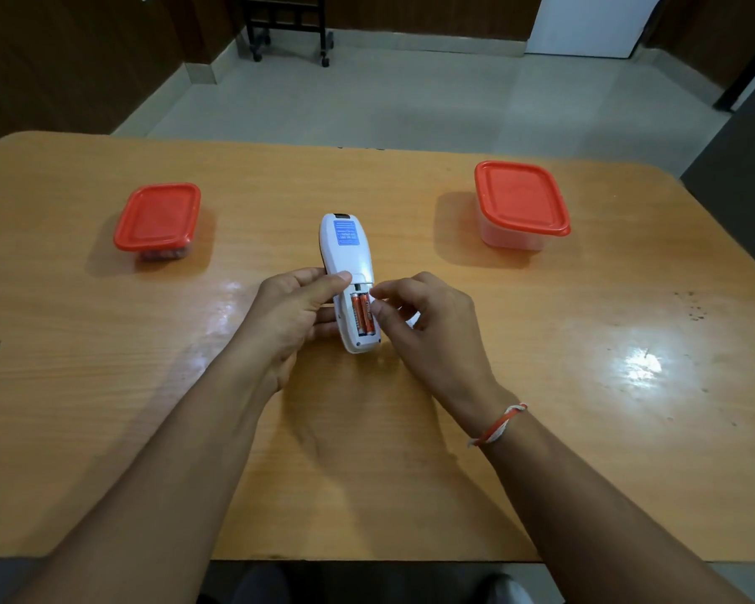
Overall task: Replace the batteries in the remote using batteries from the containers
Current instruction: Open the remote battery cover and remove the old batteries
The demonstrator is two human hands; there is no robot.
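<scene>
A white remote (342,250) lies face down at the table's middle, a blue label on its back. Its battery bay is uncovered and two orange batteries (362,315) sit inside side by side. My left hand (293,316) grips the remote's left side, thumb on its back. Just right of the bay is my right hand (423,316), its fingertips pinched at the right battery's upper end; something pale shows under its curled fingers, and I cannot tell what it is. Two lidded containers stand behind: a small one (158,220) at left, a larger one (521,202) at right.
The wooden table (585,342) has rounded far corners and a glossy glare patch at right. Both red lids are closed. Small reddish items show through the left container's clear wall. Beyond the table are a tiled floor and a wheeled black stand (288,28).
</scene>
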